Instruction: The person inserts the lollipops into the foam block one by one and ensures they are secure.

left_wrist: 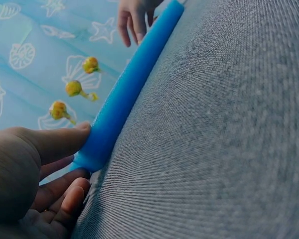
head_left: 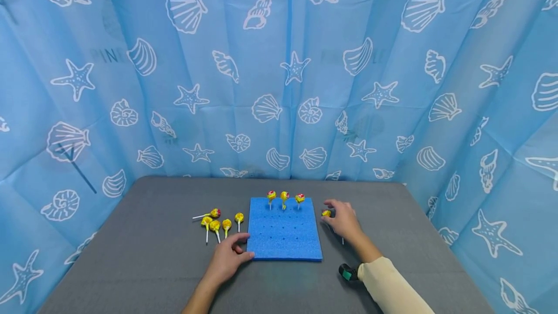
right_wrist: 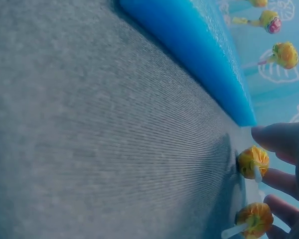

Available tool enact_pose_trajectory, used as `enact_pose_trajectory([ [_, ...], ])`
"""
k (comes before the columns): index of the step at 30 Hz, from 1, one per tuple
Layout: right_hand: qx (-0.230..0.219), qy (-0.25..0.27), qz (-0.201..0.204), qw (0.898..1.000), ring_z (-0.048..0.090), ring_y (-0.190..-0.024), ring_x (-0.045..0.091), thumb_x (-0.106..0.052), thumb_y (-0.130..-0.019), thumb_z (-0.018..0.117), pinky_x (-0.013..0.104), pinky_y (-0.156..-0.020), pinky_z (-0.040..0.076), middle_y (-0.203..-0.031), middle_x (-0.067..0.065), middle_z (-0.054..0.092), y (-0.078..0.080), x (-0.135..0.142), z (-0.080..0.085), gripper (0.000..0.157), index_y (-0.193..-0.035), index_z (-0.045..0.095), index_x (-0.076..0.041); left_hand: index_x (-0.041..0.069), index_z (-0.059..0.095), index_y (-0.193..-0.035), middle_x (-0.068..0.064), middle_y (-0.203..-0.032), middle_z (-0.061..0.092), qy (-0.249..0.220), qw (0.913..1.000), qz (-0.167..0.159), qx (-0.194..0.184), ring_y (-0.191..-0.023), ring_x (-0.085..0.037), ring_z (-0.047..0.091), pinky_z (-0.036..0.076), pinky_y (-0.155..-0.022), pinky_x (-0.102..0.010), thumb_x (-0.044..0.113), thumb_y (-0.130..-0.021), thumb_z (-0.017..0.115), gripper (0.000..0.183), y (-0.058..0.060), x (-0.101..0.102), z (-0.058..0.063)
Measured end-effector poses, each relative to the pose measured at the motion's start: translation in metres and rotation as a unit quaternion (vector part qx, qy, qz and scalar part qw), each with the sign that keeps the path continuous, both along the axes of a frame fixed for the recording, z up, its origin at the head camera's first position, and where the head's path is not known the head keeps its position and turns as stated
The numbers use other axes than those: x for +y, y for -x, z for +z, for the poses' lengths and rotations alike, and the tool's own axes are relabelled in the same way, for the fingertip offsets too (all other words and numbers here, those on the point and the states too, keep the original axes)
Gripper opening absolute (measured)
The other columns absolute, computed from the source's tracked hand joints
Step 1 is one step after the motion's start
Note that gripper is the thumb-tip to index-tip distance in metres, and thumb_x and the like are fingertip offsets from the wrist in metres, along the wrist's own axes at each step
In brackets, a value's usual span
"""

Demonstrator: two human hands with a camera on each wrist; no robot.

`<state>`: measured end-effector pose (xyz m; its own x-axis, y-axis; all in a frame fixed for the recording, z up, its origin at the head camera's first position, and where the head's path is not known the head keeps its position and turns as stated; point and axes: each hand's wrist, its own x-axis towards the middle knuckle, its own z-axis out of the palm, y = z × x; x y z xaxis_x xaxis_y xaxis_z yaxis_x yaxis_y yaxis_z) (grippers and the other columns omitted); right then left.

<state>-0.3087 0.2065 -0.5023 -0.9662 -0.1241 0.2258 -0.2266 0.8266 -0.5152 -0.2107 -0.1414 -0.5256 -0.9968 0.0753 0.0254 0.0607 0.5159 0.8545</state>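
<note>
A blue foam board (head_left: 283, 251) with rows of small holes lies on the grey table. Three yellow-wrapped lollipops stand along its far row, the middle one (head_left: 285, 196) among them. My left hand (head_left: 226, 258) rests its thumb and fingers against the board's left edge near the front corner. Right of the board, my right hand (head_left: 344, 219) reaches over a lollipop (right_wrist: 253, 162), its thumb and fingers spread around the wrapped head without visibly pinching it. A second lollipop (right_wrist: 254, 221) lies beside those fingers, mostly hidden by the hand in the head view.
Several loose lollipops, one of them a yellow one (head_left: 215, 226), lie left of the board above my left hand. A black wrist device (head_left: 348, 272) is on the right wrist. Behind the table (head_left: 165, 256) hangs a blue seashell curtain (head_left: 287, 81).
</note>
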Motion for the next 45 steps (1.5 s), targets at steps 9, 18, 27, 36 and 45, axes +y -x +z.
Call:
enact_pose_trajectory([
  [9, -0.021, -0.009, 0.013, 1.000, 0.052, -0.109, 0.038, -0.016, -0.084, 0.077, 0.057, -0.092, 0.037, -0.112, 0.015, 0.066, 0.006, 0.000, 0.002, 0.040, -0.119, 0.064, -0.004, 0.012, 0.064, -0.123, -0.003, -0.106, 0.060, -0.001, 1.0000, -0.005, -0.005, -0.078, -0.016, 0.050, 0.040, -0.066, -0.031, 0.021, -0.079, 0.082, 0.049, 0.001, 0.000, -0.001],
  [18, -0.041, 0.010, 0.021, 0.999, 0.060, -0.102, 0.032, -0.012, -0.084, 0.076, 0.052, -0.088, 0.044, -0.107, 0.014, 0.067, 0.010, 0.000, 0.003, 0.038, -0.118, 0.064, -0.003, 0.012, 0.064, -0.124, -0.003, -0.107, 0.061, 0.004, 1.0000, -0.004, -0.004, -0.078, -0.016, 0.051, 0.041, -0.066, -0.031, 0.022, -0.079, 0.082, 0.049, 0.000, 0.000, -0.001],
  [27, -0.053, 0.011, 0.019, 0.998, 0.061, -0.089, 0.024, -0.012, -0.084, 0.076, 0.047, -0.080, 0.048, -0.097, 0.008, 0.066, 0.015, -0.003, 0.005, 0.038, -0.119, 0.063, -0.003, 0.011, 0.064, -0.124, -0.004, -0.107, 0.061, 0.001, 1.0000, -0.005, -0.006, -0.078, -0.017, 0.051, 0.041, -0.065, -0.031, 0.022, -0.079, 0.082, 0.049, 0.001, 0.000, 0.000],
  [36, -0.053, -0.003, 0.019, 0.998, 0.058, -0.077, 0.019, -0.010, -0.083, 0.077, 0.041, -0.071, 0.048, -0.087, 0.002, 0.064, 0.018, -0.005, 0.005, 0.036, -0.116, 0.064, -0.004, 0.010, 0.064, -0.123, -0.004, -0.107, 0.061, -0.001, 1.0000, -0.005, -0.002, -0.077, -0.016, 0.050, 0.040, -0.065, -0.032, 0.021, -0.078, 0.082, 0.049, -0.001, 0.000, 0.000],
  [45, -0.051, 0.006, 0.022, 0.998, 0.058, -0.076, 0.017, -0.009, -0.083, 0.076, 0.041, -0.070, 0.048, -0.086, 0.002, 0.064, 0.017, -0.005, 0.005, 0.033, -0.113, 0.065, -0.004, 0.011, 0.064, -0.123, -0.004, -0.107, 0.061, 0.002, 1.0000, -0.003, -0.003, -0.077, -0.016, 0.050, 0.041, -0.065, -0.031, 0.021, -0.079, 0.082, 0.049, -0.001, 0.000, 0.001],
])
